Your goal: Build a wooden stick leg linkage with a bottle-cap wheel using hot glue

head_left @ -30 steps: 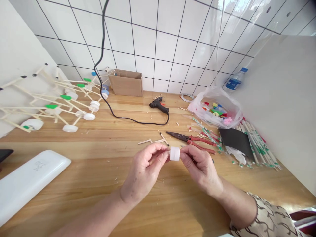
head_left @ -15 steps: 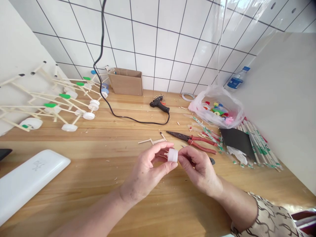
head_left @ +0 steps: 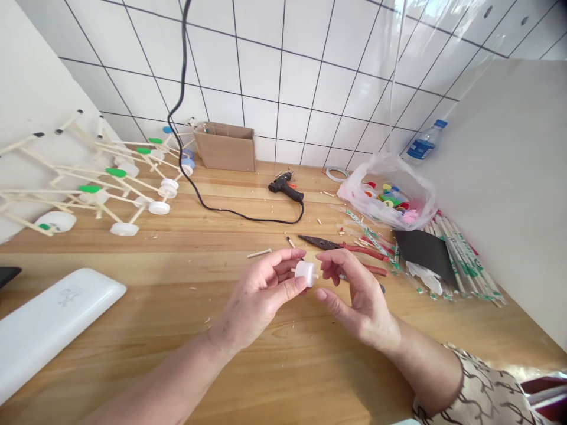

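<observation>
The left hand [head_left: 250,302] is closed lightly around a short, white, round plastic cap piece [head_left: 303,271], thumb on the near side and fingers curled behind it. A thin pale stub [head_left: 316,275] pokes from the right end of the piece, which is held above the pale wooden table [head_left: 266,378]. The right hand [head_left: 361,301] is empty as far as can be seen — thumb and forefinger spread wide, just beside the stub and apart from it.

Both forearms reach in from the bottom edge and slant inward; the right one leaves a beige sleeve [head_left: 472,386] with dark squiggles, cut off by the frame.

The left fingertips are partly hidden behind the cap piece, and the right hand covers part of the red-handled pliers [head_left: 365,252]. A small dark thing [head_left: 382,288] beside that hand is hard to make out — only its end shows.
</observation>
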Motion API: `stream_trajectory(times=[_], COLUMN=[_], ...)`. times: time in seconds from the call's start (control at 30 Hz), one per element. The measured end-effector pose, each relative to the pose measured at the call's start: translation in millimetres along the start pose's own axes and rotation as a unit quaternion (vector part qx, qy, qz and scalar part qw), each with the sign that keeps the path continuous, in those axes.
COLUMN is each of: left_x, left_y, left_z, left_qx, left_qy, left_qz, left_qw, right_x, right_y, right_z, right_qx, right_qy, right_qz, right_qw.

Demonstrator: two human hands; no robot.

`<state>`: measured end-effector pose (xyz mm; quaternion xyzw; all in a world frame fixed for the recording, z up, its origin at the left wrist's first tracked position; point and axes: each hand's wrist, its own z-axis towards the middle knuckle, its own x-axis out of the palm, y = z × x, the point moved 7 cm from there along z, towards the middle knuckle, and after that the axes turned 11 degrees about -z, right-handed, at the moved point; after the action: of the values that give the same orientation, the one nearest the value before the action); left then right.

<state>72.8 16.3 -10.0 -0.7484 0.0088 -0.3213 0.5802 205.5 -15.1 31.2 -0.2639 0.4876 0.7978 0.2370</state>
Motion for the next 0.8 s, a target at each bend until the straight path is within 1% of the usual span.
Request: stream_trajectory(times=[0.13, 0.23, 0.33, 0.43, 0.47, 0.57, 0.63, 0.67, 0.73, 0.8], left_x=[2.6, 5.8, 5.7, 0.7, -3.3, -18.0, -21.2, -21.1, -16.5, -7.2], left_y=[-2.0, -2.2, -2.8, -8.7, -13.8, -34.9, -48.7, -53.8, -58.1, -54.1], left_z=[0.0, -0.8, -1.5, -0.8, -0.4, -1.4, -3.5, -4.9, -6.8, -7.1], left_qx=[-0.008, -0.017, -0.016, 0.004, 0.024, 0.095, 0.141, 0.156, 0.161, 0.134], left_qy=[-0.003, -0.001, -0.010, -0.021, -0.035, -0.103, -0.123, -0.131, -0.135, -0.119], left_qz=[-0.004, 0.005, 0.046, 0.071, 0.079, 0.107, 0.098, 0.094, 0.105, 0.150], left_qw=[1.000, 1.000, 0.999, 0.997, 0.996, 0.984, 0.977, 0.974, 0.972, 0.972], right_x=[3.8, 9.6, 14.3, 12.7, 11.1, 7.8, 9.4, 11.1, 15.0, 18.5], right_y=[5.3, 7.4, 10.3, 9.0, 6.3, -7.3, -15.7, -17.9, -17.6, -12.3], right_z=[-0.2, -1.5, -0.9, 3.6, 5.5, 9.5, 9.6, 9.2, 7.8, 6.1], right_qx=[-0.059, -0.085, -0.097, -0.076, -0.058, 0.015, 0.055, 0.065, 0.060, 0.031], right_qy=[0.014, 0.026, 0.034, 0.023, 0.016, 0.003, 0.007, 0.010, 0.016, 0.017], right_qz=[-0.056, -0.064, -0.059, -0.038, -0.027, 0.017, 0.042, 0.050, 0.053, 0.038], right_qw=[0.997, 0.994, 0.993, 0.996, 0.998, 1.000, 0.998, 0.997, 0.997, 0.999])
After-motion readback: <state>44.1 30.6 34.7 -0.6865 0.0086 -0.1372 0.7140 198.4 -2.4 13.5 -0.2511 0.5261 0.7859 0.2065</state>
